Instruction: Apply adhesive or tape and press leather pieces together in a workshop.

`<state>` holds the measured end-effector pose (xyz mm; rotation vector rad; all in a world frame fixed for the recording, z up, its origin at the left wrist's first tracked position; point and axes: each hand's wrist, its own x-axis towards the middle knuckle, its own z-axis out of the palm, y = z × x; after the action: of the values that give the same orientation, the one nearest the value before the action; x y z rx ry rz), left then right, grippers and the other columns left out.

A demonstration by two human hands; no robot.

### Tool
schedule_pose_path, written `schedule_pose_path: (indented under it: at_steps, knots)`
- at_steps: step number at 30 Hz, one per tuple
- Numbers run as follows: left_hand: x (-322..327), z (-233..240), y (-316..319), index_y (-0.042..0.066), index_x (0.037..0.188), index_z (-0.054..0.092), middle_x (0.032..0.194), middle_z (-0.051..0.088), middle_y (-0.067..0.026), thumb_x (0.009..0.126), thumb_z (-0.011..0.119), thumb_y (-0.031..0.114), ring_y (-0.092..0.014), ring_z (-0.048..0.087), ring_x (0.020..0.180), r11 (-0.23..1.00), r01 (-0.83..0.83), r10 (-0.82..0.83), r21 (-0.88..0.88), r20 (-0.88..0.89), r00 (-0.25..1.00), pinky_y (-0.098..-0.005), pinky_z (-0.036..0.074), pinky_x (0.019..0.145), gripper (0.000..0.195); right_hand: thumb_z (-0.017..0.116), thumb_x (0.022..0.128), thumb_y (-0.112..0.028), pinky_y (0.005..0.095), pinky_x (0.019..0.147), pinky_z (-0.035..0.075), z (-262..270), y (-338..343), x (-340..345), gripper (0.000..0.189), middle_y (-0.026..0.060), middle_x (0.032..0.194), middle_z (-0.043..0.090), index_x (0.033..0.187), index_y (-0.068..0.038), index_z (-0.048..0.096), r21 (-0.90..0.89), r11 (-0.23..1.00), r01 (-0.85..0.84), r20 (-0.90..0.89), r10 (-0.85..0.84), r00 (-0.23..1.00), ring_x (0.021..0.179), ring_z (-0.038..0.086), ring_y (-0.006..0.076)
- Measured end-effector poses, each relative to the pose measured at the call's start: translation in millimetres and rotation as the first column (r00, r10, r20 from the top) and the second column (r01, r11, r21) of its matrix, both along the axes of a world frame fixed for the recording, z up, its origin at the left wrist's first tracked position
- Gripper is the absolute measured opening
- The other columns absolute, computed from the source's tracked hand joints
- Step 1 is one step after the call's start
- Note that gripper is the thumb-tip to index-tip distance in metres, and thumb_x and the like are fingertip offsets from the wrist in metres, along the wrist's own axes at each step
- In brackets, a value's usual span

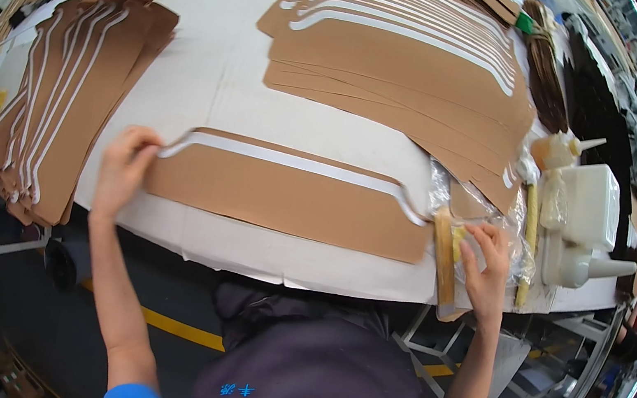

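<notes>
A brown flat panel (287,200) with a white strip (293,160) along its shaped upper edge lies before me on the white-covered table. My left hand (127,162) pinches the panel's upper left end between thumb and fingers. To the right, my right hand (487,257) is raised beside a wooden stick or handle (443,266) and a small yellow piece (458,243); its thumb and fingers are close together, and whether they grip anything is unclear. The wooden piece lies near the panel's right end.
Fanned brown panels with white strips (402,62) lie at the back, another pile (87,81) at the left. At the right are a white plastic bottle (576,268), a white container (592,205), a nozzle bottle (557,150), crumpled clear plastic (516,230) and a yellowish rod (528,245).
</notes>
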<state>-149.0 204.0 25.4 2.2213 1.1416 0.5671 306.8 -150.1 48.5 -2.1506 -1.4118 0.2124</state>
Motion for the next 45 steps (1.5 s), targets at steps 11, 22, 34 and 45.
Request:
schedule_pose_path:
  at_steps: [11, 22, 34, 45]
  knots:
    - [180.5, -6.2, -132.2, 0.004, 0.118, 0.07, 0.125, 0.066, -0.0122, 0.094, 0.075, 0.017, -0.035, 0.06, 0.122, 0.892, 0.353, -0.378, 0.283, 0.036, 0.925, -0.0469, 0.048, 0.103, 0.028, 0.086, 0.08, -0.015, 0.0454, 0.089, 0.048, -1.2, -0.1, -32.4, 0.05, 0.0143, 0.107, 0.06, 0.123, 0.0, 0.066, -0.162, 0.987, 0.013, 0.208, 0.021, 0.978, 0.104, 0.059, 0.0344]
    - [187.1, -16.1, -160.1, 0.005, 0.115, 0.066, 0.121, 0.064, -0.0091, 0.089, 0.082, 0.023, -0.031, 0.058, 0.116, 0.862, 0.406, -0.409, 0.303, -0.056, 0.911, -0.0461, 0.043, 0.101, 0.035, 0.07, 0.09, 0.005, 0.0436, 0.068, 0.055, 15.2, 14.0, -39.1, 0.03, 0.0176, 0.113, 0.062, 0.118, 0.0, 0.064, 0.069, 0.994, -0.086, 0.132, 0.076, 0.988, 0.084, 0.068, 0.0363]
    - [166.4, -17.5, -179.1, 0.008, 0.131, 0.072, 0.129, 0.065, -0.0065, 0.09, 0.079, 0.016, -0.029, 0.058, 0.117, 0.855, 0.405, -0.417, 0.323, -0.035, 0.908, -0.0452, 0.044, 0.1, 0.042, 0.07, 0.081, -0.009, 0.0386, 0.083, 0.047, 15.2, 47.9, -44.3, 0.061, 0.0117, 0.114, 0.057, 0.142, -0.008, 0.065, -0.273, 0.804, -0.528, 0.388, 0.594, 0.704, 0.099, 0.057, 0.0264]
    - [167.7, -19.3, -179.3, 0.008, 0.131, 0.073, 0.136, 0.065, -0.0058, 0.091, 0.077, 0.018, -0.028, 0.057, 0.122, 0.849, 0.417, -0.422, 0.326, -0.059, 0.905, -0.0451, 0.043, 0.102, 0.041, 0.073, 0.08, -0.01, 0.0468, 0.092, 0.045, 17.1, 70.7, -44.2, 0.052, 0.0101, 0.122, 0.057, 0.132, -0.005, 0.065, -0.237, 0.706, -0.668, 0.321, 0.706, 0.632, 0.107, 0.057, 0.0265]
